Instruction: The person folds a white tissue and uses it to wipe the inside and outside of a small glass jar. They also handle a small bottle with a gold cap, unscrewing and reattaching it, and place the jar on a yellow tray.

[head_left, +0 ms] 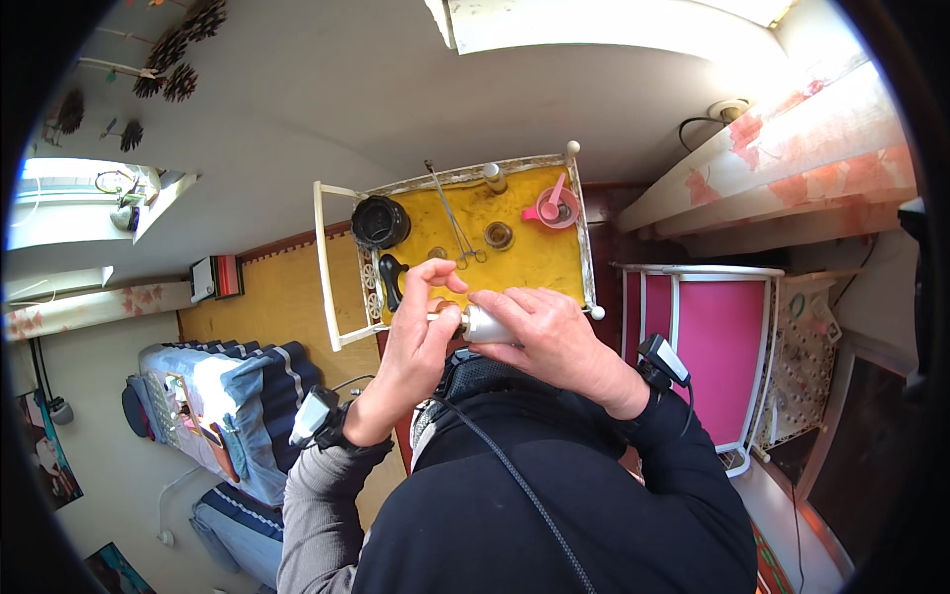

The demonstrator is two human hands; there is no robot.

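Observation:
Close in front of my body, over the near edge of a small yellow-topped table [534, 272], both hands come together. My right hand [544, 332] is wrapped round a small whitish cylinder [485, 325] that looks like a bottle, lying sideways with one end toward my left hand. My left hand [421, 322] pinches at that end with thumb and fingers; a pale, thin bit and something brownish show there, mostly hidden. Just beyond the hands lie a black-handled tool [392, 281] and long metal forceps [457, 228] with ring handles.
A black round pot [380, 222], a small brown-filled jar [499, 236], a white capped bottle [495, 178] and a pink cup [550, 210] holding a pink spoon stand on the table. White rails edge it. A pink-panelled rack [708, 346] stands right, a bed [213, 406] left.

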